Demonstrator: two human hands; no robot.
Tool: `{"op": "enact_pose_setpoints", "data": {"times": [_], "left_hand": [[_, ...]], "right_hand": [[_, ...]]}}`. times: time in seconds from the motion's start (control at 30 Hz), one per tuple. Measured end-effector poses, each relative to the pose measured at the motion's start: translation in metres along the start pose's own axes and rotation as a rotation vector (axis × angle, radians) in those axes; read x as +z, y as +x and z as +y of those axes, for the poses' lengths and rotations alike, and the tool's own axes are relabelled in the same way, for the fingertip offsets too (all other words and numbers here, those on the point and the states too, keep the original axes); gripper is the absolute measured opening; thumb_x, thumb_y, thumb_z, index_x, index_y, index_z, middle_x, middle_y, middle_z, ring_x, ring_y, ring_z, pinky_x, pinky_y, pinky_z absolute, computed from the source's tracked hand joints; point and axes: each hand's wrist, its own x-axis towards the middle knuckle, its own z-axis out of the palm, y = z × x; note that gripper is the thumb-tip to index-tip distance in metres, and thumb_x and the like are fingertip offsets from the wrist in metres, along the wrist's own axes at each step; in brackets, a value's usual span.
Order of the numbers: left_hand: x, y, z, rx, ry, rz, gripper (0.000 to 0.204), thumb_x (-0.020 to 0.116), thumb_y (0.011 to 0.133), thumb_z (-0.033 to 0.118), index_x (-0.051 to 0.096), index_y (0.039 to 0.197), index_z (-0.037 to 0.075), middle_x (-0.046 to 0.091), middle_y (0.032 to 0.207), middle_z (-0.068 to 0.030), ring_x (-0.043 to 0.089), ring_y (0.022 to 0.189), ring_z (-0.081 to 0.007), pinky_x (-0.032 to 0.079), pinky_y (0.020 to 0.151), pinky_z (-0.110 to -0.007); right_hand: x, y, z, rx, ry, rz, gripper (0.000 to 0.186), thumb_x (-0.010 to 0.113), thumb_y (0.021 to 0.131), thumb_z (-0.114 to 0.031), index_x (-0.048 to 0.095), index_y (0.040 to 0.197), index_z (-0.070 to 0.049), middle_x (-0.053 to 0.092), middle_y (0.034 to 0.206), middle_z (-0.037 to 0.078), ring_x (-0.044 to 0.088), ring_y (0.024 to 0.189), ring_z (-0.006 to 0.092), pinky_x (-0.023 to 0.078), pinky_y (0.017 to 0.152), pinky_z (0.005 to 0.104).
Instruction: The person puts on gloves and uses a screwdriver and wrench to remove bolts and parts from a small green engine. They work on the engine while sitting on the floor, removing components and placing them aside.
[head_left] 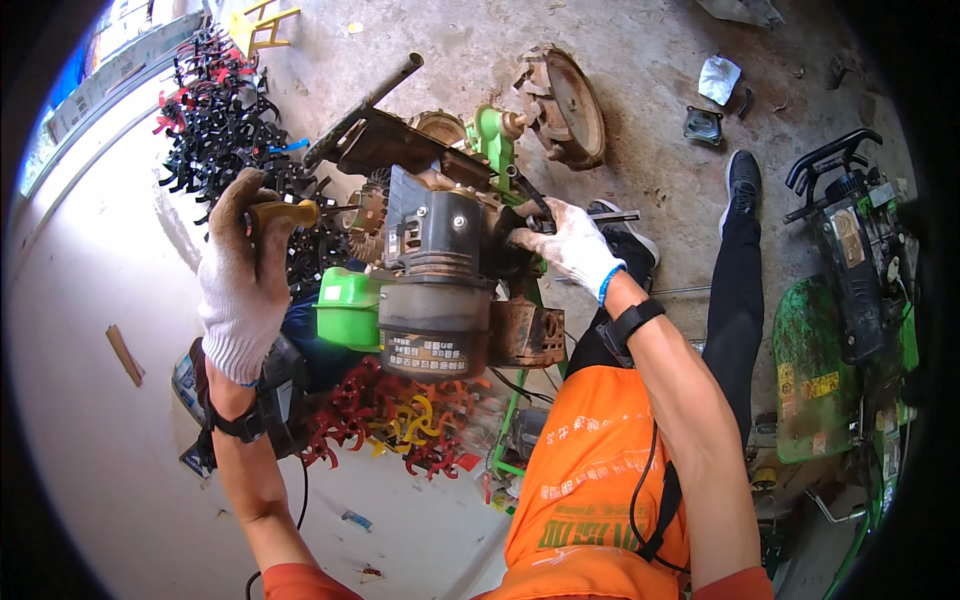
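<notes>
My left hand (pixel 240 270), in a soiled white glove, is closed around a yellow-handled screwdriver (pixel 285 214) at the left of a small engine on a machine. My gloved right hand (pixel 568 242) grips at the engine's right side, among dark parts; exactly what its fingers hold is hidden. The engine has a black housing (pixel 440 235), a cloudy cylindrical lower cover (pixel 430 330), a green container (pixel 340 308) at left and a rusty box-like part (pixel 525 330) at right. Behind are a green bracket (pixel 492 135), a steel tube (pixel 390 85) and a lugged wheel (pixel 570 105).
Piles of black blades (pixel 215 130) and red and yellow blades (pixel 395 420) lie around the machine. Another green machine (pixel 840 280) stands at right. A yellow stool (pixel 260 30), a white scrap (pixel 718 78) and a square metal part (pixel 703 125) are behind. My legs (pixel 730 300) extend along the right.
</notes>
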Motion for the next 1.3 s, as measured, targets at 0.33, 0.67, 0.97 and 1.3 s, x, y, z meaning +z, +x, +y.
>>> {"op": "enact_pose_setpoints", "data": {"times": [0.33,0.67,0.97,1.3], "left_hand": [[0.003,0.006,-0.003,0.089,-0.011,0.000,0.052,0.067,0.110,0.001,0.049,0.159,0.001,0.070,0.138,-0.0195,0.073,0.124,-0.0268,0.058,0.109,-0.039],[0.021,0.039,0.020,0.094,0.119,-0.082,0.049,0.065,0.110,0.001,0.051,0.157,-0.001,0.075,0.125,-0.0181,0.076,0.115,-0.0264,0.060,0.104,-0.038],[0.015,0.044,0.038,0.124,0.108,-0.139,0.049,0.070,0.104,0.001,0.055,0.151,0.002,0.077,0.105,-0.0161,0.079,0.096,-0.0315,0.062,0.085,-0.040],[0.040,0.082,0.039,0.174,0.171,-0.209,0.042,0.073,0.104,0.012,0.059,0.142,0.002,0.073,0.116,-0.0277,0.075,0.103,-0.0469,0.061,0.086,-0.051]], "right_hand": [[0.003,-0.001,-0.004,0.027,0.025,0.025,0.047,0.088,0.088,-0.041,0.081,0.125,-0.013,0.082,0.115,0.014,0.076,0.111,0.0335,0.058,0.100,0.0425],[-0.013,0.000,0.010,0.051,-0.067,-0.091,0.056,0.086,0.091,-0.037,0.075,0.138,-0.009,0.075,0.136,0.023,0.069,0.131,0.0398,0.053,0.112,0.0433],[-0.007,0.004,0.014,0.005,-0.087,-0.042,0.048,0.083,0.091,-0.037,0.078,0.134,-0.017,0.079,0.126,0.018,0.074,0.119,0.0386,0.057,0.104,0.0443],[-0.003,0.008,0.019,0.053,-0.119,-0.045,0.062,0.090,0.090,-0.027,0.070,0.143,-0.001,0.076,0.138,0.018,0.070,0.129,0.0274,0.051,0.114,0.0361]]}}
